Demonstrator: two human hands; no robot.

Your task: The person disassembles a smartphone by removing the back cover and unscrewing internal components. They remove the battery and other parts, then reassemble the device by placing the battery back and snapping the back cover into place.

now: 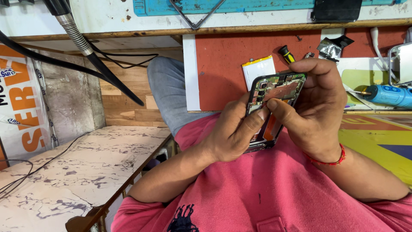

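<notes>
At the far left a marbled bench (81, 172) runs under a black hose (77, 51), with a knee in grey trousers (167, 90) beyond it. The left hand (234, 131) cups an opened phone (274, 103) from below and from its left edge, fingers curled behind the frame and the thumb (253, 120) pressed on the lower part of the exposed inside. The phone stands nearly upright, tilted a little to the right, above the pink shirt (266, 189) and between the two hands, its circuit parts and an orange patch showing. The right hand (317, 109) wraps the phone's right edge and top corner, fingers bent over the top, its thumb (281, 112) laid on the inside and touching the left thumb. Behind the phone, on a red worktop (219, 77), lie a white battery (257, 68) and a yellow-handled screwdriver (286, 54). At far right rests a blue power tool (388, 95).
</notes>
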